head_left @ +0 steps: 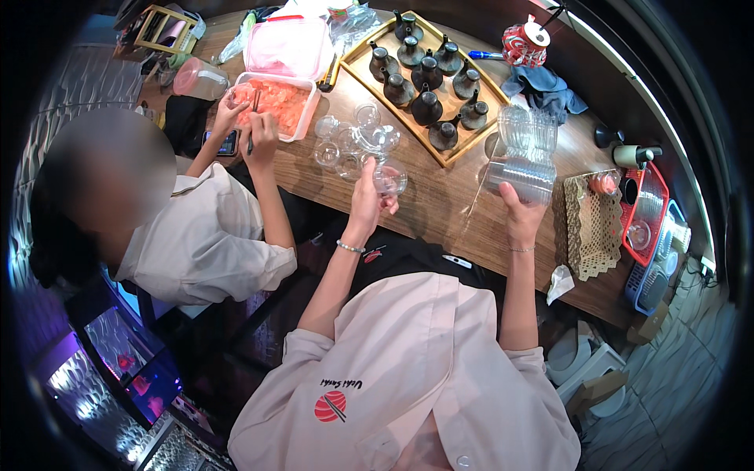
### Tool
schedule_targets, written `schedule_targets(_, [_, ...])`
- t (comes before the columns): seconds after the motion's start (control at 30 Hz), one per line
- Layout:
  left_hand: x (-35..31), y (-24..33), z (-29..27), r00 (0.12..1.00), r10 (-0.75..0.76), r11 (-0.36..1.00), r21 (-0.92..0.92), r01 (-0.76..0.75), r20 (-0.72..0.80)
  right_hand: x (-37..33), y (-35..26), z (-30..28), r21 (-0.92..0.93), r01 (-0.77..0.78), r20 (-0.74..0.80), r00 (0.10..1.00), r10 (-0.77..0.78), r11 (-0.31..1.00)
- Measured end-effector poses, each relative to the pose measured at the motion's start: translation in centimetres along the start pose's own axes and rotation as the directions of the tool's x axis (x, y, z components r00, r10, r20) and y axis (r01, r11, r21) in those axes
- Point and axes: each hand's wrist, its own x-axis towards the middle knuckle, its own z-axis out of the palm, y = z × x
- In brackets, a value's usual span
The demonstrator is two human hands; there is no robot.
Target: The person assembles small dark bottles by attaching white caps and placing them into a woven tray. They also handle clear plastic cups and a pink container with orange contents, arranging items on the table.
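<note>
My left hand point(371, 198) is closed around a small clear round plastic cup point(392, 179) at the table's near edge. Just beyond it, several similar clear cups point(349, 141) stand in a loose cluster. On the right, my right hand point(520, 210) grips a nested stack of clear plastic cups point(518, 177), its ribbed side facing up. Another clear ribbed stack point(528, 125) lies right behind that one. Whether the two stacks touch is hard to make out.
A bamboo tray point(393, 102) bears several dark small-necked bottles. At left, a co-worker's hands point(259, 141) work with chopsticks over a tub point(314, 98) of orange food. A brown woven basket point(589, 228), a red basket point(656, 208) and a blue cloth point(546, 90) lie to the right.
</note>
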Motion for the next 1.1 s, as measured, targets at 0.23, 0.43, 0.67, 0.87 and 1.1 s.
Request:
schedule_targets(0.23, [0.4, -1.2, 1.7, 0.996, -0.013, 0.999, 0.040, 0.010, 0.084, -0.2, 1.4, 0.4, 0.059, -0.033, -0.034, 0.999, 0.036, 0.998])
schedule_targets(0.43, [-0.5, -1.2, 3.9, 0.970, -0.035, 0.998, 0.063, 0.021, 0.241, -2.1, 2.3, 4.0, 0.063, -0.132, 0.132, 0.984, 0.123, 0.989])
schedule_targets(0.67, [-0.4, -1.7, 6.1, 0.958, 0.049, 0.995, 0.074, -0.073, 0.283, -2.1, 1.9, 6.4, 0.215, -0.268, 0.295, 0.935, 0.199, 0.939])
schedule_targets(0.87, [-0.6, -1.9, 6.3, 0.954, 0.111, 0.986, 0.086, -0.140, 0.278, -2.1, 1.5, 6.5, 0.177, -0.255, 0.269, 0.942, 0.203, 0.950])
schedule_targets(1.1, [-0.7, -2.0, 6.9, 0.958, 0.156, 0.977, 0.104, -0.185, 0.239, -2.4, 1.4, 6.8, 0.196, -0.266, 0.211, 0.951, 0.225, 0.944])
